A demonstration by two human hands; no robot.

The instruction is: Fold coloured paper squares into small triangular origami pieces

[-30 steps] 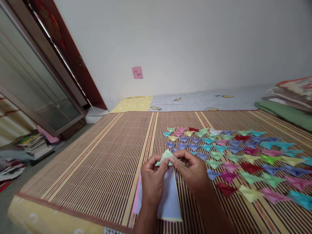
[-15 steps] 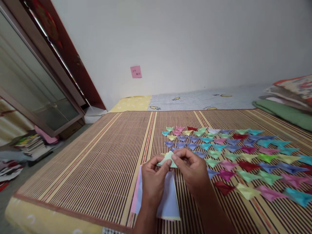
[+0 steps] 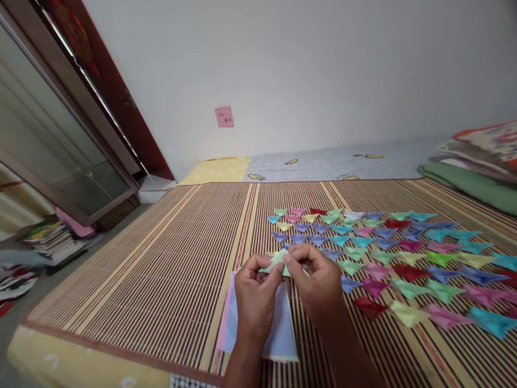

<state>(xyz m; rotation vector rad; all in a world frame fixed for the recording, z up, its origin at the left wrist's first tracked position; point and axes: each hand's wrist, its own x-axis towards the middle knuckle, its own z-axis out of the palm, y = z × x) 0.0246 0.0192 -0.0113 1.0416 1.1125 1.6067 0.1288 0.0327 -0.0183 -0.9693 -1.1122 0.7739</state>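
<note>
Between my two hands is a small piece of pale green origami paper [image 3: 279, 262], folded to a triangle with its peak upward. My left hand [image 3: 256, 293] pinches its left side with the thumb in front. The right side is gripped by my right hand [image 3: 317, 277], thumb across the front and fingers curled behind. Beneath my left hand and wrist lies a stack of paper sheets [image 3: 283, 334], lavender on top with pink showing at the left edge; part of it is hidden. Just right of my right hand, several rows of folded paper pieces [image 3: 375, 286] in many colours lie on the mat.
A striped bamboo mat [image 3: 161, 269] covers the bed. Folded green cloth [image 3: 468, 186] and cushions [image 3: 493, 145] lie at the right rear. A pink note [image 3: 224, 116] is on the wall [image 3: 302, 70]. Left of the bed stand a glass-panelled door [image 3: 60, 118] and a pile of books [image 3: 50, 240].
Both hands stay in nearly the same place, still gripping the pale green paper. Its right end now shows below my right thumb. The view has shifted slightly.
</note>
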